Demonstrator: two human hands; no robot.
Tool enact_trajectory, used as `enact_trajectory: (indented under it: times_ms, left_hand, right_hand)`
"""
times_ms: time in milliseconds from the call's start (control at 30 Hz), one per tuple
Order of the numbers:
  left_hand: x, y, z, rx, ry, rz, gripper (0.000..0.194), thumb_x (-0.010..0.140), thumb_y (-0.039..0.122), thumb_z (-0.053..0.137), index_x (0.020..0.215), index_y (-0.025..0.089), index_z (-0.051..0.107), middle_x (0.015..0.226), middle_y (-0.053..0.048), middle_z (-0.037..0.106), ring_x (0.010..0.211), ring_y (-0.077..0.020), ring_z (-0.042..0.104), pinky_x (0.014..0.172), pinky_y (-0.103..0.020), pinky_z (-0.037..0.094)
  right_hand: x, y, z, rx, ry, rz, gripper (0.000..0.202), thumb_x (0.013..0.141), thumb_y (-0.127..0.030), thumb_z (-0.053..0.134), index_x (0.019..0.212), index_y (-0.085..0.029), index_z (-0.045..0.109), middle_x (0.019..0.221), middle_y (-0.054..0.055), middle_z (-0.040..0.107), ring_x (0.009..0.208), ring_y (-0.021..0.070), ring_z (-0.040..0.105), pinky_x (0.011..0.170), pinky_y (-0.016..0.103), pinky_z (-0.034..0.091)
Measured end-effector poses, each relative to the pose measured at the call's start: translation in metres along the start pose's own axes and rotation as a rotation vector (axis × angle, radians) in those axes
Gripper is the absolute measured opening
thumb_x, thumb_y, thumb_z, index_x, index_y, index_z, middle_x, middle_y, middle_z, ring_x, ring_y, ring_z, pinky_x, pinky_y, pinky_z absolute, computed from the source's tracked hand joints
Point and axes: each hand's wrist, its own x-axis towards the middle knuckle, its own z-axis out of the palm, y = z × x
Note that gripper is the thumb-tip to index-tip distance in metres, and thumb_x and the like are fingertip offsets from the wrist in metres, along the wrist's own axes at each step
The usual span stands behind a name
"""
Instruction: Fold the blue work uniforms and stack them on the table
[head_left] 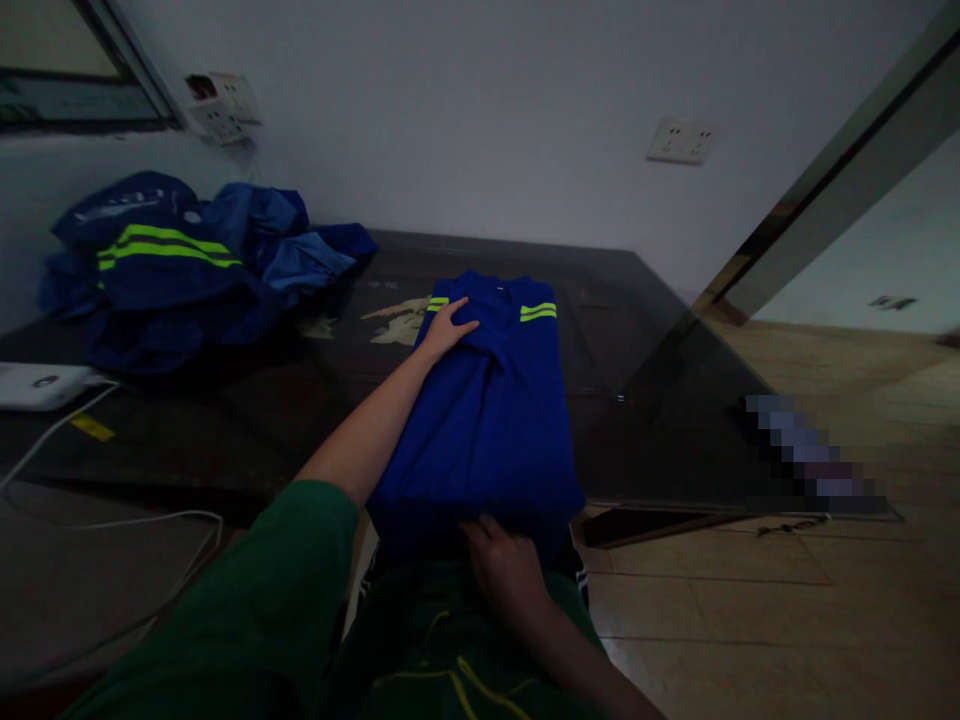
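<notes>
A royal-blue work jacket [517, 400] with short yellow-green stripes near the shoulders lies in a long folded shape on the dark table. Its collar points toward the wall, and its lower end hangs over the table's front edge by my lap. My left hand [448, 330] rests on the upper left of the jacket, thumb and fingers apart. Down at the lower end, my right hand [504, 562] has its fingers curled against the blue cloth, pinching it near the hem. The fingertips there are partly hidden in shadow.
A rumpled heap of blue clothes [165, 270] with yellow-green stripes covers the table's back left. A white device [45, 386] with a cable sits at the left edge. The dark tabletop [637, 420] ends at the right near a blurred-out item [810, 450]. Wall sockets [680, 141] are behind.
</notes>
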Motion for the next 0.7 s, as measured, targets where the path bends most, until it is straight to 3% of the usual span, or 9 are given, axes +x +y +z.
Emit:
enact_trajectory:
  times_ms: [167, 267, 400, 467, 500, 567, 700]
  left_hand:
    - [-0.002, 0.006, -0.003, 0.013, -0.023, -0.004, 0.064, 0.074, 0.021, 0.069, 0.135, 0.015, 0.049, 0.140, -0.012, 0.050, 0.130, -0.0235, 0.044, 0.112, -0.038, 0.030]
    - [0.002, 0.004, -0.004, -0.005, -0.001, -0.090, 0.072, 0.074, 0.020, 0.068, 0.140, 0.015, 0.041, 0.142, -0.012, 0.047, 0.129, -0.0220, 0.046, 0.110, -0.036, 0.034]
    - [0.015, -0.004, -0.011, -0.090, -0.030, -0.304, 0.071, 0.083, 0.038, 0.062, 0.146, 0.026, 0.030, 0.143, -0.011, 0.047, 0.122, -0.0256, 0.054, 0.100, -0.043, 0.045]
    - [0.025, -0.006, -0.014, -0.119, -0.034, -0.378, 0.067, 0.086, 0.045, 0.058, 0.145, 0.031, 0.030, 0.142, -0.010, 0.049, 0.118, -0.0265, 0.057, 0.094, -0.044, 0.048]
    - [0.029, -0.007, -0.014, -0.117, -0.025, -0.389, 0.065, 0.086, 0.045, 0.056, 0.145, 0.032, 0.031, 0.141, -0.010, 0.050, 0.116, -0.0261, 0.058, 0.093, -0.043, 0.049]
    - [0.037, -0.008, -0.012, -0.089, 0.006, -0.368, 0.062, 0.087, 0.038, 0.056, 0.144, 0.029, 0.034, 0.138, -0.010, 0.053, 0.117, -0.0249, 0.058, 0.095, -0.041, 0.048]
    - [0.040, -0.010, -0.003, -0.028, 0.061, -0.190, 0.058, 0.079, 0.018, 0.060, 0.136, 0.020, 0.047, 0.139, -0.009, 0.052, 0.127, -0.0240, 0.049, 0.109, -0.040, 0.037]
  right_hand:
    - [0.008, 0.002, 0.003, 0.003, -0.085, 0.063, 0.054, 0.083, -0.018, 0.061, 0.135, -0.023, 0.050, 0.119, 0.016, 0.062, 0.104, 0.0299, 0.064, 0.080, 0.041, 0.055]
    - [-0.008, 0.011, -0.013, 0.171, -0.225, -0.133, 0.061, 0.078, -0.020, 0.070, 0.135, -0.032, 0.051, 0.127, 0.011, 0.060, 0.106, 0.0285, 0.064, 0.084, 0.040, 0.054]
    - [-0.029, 0.033, -0.080, 0.568, -0.453, -0.484, 0.035, 0.086, -0.020, 0.060, 0.120, -0.029, 0.064, 0.108, 0.002, 0.071, 0.095, 0.0165, 0.068, 0.080, 0.024, 0.053]
    - [-0.019, 0.051, -0.122, 0.715, -0.491, -0.463, 0.024, 0.091, -0.026, 0.053, 0.107, -0.023, 0.071, 0.096, 0.002, 0.073, 0.085, 0.0129, 0.068, 0.073, 0.021, 0.052]
    - [-0.006, 0.062, -0.141, 0.769, -0.438, -0.392, 0.024, 0.092, -0.030, 0.052, 0.099, -0.021, 0.072, 0.088, 0.002, 0.073, 0.076, 0.0118, 0.068, 0.067, 0.020, 0.051]
    - [0.034, 0.092, -0.172, 0.829, -0.183, -0.216, 0.029, 0.090, -0.039, 0.052, 0.083, -0.018, 0.071, 0.070, 0.001, 0.068, 0.060, 0.0100, 0.062, 0.056, 0.019, 0.048]
    - [0.145, 0.164, -0.205, 0.701, 0.330, 0.095, 0.027, 0.087, -0.038, 0.054, 0.083, -0.014, 0.065, 0.064, 0.001, 0.062, 0.054, 0.0111, 0.058, 0.051, 0.021, 0.043]
